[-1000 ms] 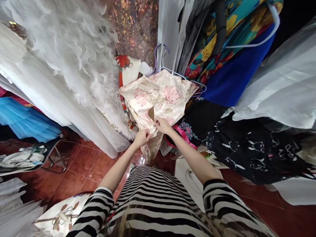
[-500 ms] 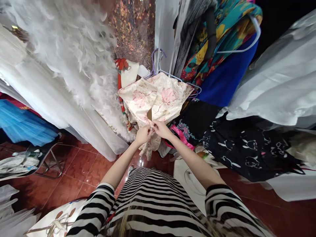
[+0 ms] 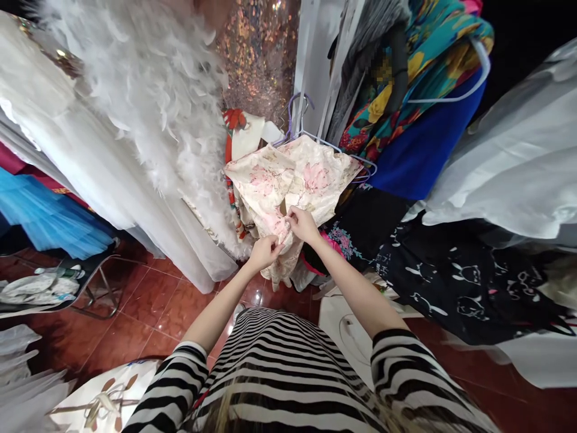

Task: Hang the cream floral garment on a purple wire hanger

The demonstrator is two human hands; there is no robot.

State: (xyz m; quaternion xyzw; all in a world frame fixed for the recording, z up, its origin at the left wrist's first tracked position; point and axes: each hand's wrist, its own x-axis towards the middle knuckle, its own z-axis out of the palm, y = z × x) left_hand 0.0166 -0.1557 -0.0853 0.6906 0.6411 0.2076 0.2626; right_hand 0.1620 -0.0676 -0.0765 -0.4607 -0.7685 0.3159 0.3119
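Observation:
In front of me hangs a cream garment (image 3: 311, 180) with pink flowers, a small opening showing in its middle. Purple and pale blue hangers (image 3: 295, 117) stick out above and to its right. My left hand (image 3: 265, 251) pinches the cloth at its lower front, fingers closed. A little higher and to the right, my right hand (image 3: 301, 224) is closed on the cloth beside the opening. The fingertips hide the exact spots they grip.
White gowns and a feathered dress (image 3: 148, 96) hang on the left. Black printed cloth (image 3: 451, 276), blue cloth (image 3: 428, 150) and white skirts hang on the right. Below are a white stool-like surface (image 3: 347, 331), a metal-framed chair (image 3: 97, 294) and red floor tiles (image 3: 166, 300).
My hands, together at the opening before, have come apart: the left is lower, the right slightly higher. The opening looks narrower. The whole view has shifted a little.

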